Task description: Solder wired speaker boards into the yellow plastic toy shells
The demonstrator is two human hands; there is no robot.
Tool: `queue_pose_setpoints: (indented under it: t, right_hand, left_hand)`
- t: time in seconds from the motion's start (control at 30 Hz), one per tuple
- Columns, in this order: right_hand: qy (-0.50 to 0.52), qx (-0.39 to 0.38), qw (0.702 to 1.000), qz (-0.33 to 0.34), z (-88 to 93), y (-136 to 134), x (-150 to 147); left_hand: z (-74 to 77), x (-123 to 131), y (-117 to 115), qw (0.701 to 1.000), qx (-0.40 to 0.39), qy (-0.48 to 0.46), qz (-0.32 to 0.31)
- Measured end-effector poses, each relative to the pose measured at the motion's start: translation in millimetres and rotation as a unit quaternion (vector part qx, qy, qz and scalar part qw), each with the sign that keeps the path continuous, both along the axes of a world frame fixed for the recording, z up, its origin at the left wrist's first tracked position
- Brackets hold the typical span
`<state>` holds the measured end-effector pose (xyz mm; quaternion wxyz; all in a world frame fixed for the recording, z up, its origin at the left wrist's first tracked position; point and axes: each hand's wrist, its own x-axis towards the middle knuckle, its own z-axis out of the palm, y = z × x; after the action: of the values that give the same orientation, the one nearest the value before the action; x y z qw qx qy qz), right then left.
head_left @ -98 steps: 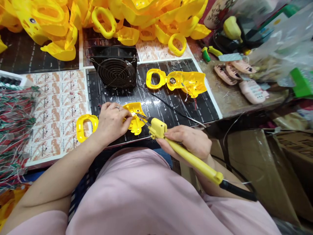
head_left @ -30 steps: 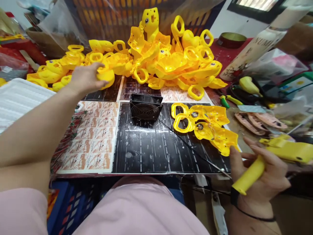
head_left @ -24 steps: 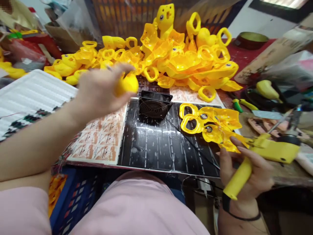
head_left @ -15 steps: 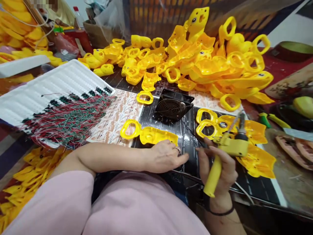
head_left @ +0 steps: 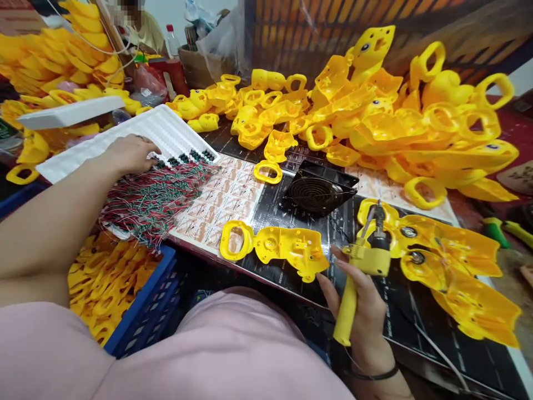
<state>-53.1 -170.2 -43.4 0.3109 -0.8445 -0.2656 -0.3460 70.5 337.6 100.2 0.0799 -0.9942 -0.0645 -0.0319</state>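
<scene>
Black glossy sheeting (head_left: 270, 208) with small white lettering covers the middle of the bench, and brown-and-white printed paper (head_left: 212, 203) lies next to it on the left. Across the join rests a yellow toy shell (head_left: 291, 251), hollow side up, its ring-shaped end on the paper and its wider end on the black, near the right hand (head_left: 363, 303). That hand has its fingers wrapped around the handle of a yellow soldering gun (head_left: 368, 260), tip pointing up, with thumb and forefinger spread apart. The left hand (head_left: 131, 154) is over a white foam tray (head_left: 166, 125), its fingers bent down at the edge of a thick spread of red, white and green wires (head_left: 162, 194); whether it has hold of one I cannot tell. Behind the single shell sits a square black fan (head_left: 314, 191), tilted back. Two more shells (head_left: 470, 308) with round metal speakers lie side by side at the right. Yellow parts (head_left: 400, 139) are heaped along the back, before a tall slatted crate (head_left: 287, 33). Below the bench on the left, a blue basket (head_left: 145, 303) holds orange-yellow pieces. Farther off stand a cardboard box (head_left: 194, 69) and a red-capped bottle (head_left: 171, 43), near a person in a pale yellow top (head_left: 150, 33).
</scene>
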Motion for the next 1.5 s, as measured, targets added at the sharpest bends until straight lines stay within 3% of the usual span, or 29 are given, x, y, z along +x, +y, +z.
queue_pose_setpoints:
  t: [0.1,0.2,0.3,0.37,0.43,0.53,0.6,0.67,0.73,0.8,0.93,1.0,1.2,1.27,1.37,1.43,1.5]
  right_hand:
    - [0.0,0.002,1.0,-0.02,-2.5,-2,-1]
    - [0.002,0.004,1.0,-0.023,-3.3,-2,-3]
    - [0.007,0.005,1.0,-0.026,-2.8,-2,-2]
    - [0.011,0.002,1.0,-0.028,-1.8,-2,-1]
    - [0.014,-0.004,0.999,-0.031,1.2,0,0]
    - [0.014,0.008,1.0,-0.027,13.0,9,0]
    - [0.026,0.049,0.998,-0.007,25.3,20,-2]
    - [0.063,0.108,0.992,0.024,37.9,33,-5]
    - [0.105,0.151,0.982,0.049,47.1,45,-6]
    - [0.128,0.184,0.972,0.07,51.1,54,-5]
    - [0.146,0.225,0.961,0.062,47.1,63,-3]
    - [0.165,0.238,0.955,0.058,43.3,64,-3]
    - [0.133,0.284,0.948,0.047,38.3,57,2]
    - [0.121,0.285,0.95,0.034,37.1,53,5]
    - [0.106,0.288,0.952,0.022,33.4,49,7]
    - [0.101,0.283,0.954,0.013,30.5,49,6]
    - [0.086,0.267,0.96,0.002,28.2,50,5]
  left_hand:
    - [-15.7,-12,23,0.985,-0.097,-0.139,0.014]
    - [-21.8,-24,39,0.929,-0.205,-0.306,0.033]
    - [-9.9,-29,46,0.861,-0.267,-0.432,0.039]
    - [5.1,-32,36,0.816,-0.303,-0.491,0.031]
    - [19.5,-37,9,0.799,-0.346,-0.492,-0.002]
    - [26.3,-48,-54,0.828,-0.366,-0.414,-0.092]
    - [16.8,-55,-100,0.866,-0.314,-0.338,-0.194]
    - [-0.8,-58,-141,0.864,-0.249,-0.278,-0.339]
    - [-21.0,-58,-174,0.82,-0.215,-0.215,-0.485]
    - [-38.6,-55,-201,0.765,-0.213,-0.158,-0.587]
    - [-59.3,-49,-238,0.67,-0.232,-0.174,-0.683]
    - [-64.3,-50,-248,0.65,-0.233,-0.194,-0.697]
    - [-68.0,-59,-252,0.654,-0.217,-0.27,-0.672]
    - [-64.4,-58,-248,0.703,-0.25,-0.272,-0.607]
    - [-59.5,-55,-245,0.814,-0.311,-0.182,-0.456]
    - [-60.1,-54,-248,0.837,-0.358,-0.096,-0.403]
    - [-64.0,-55,-256,0.822,-0.403,-0.054,-0.398]
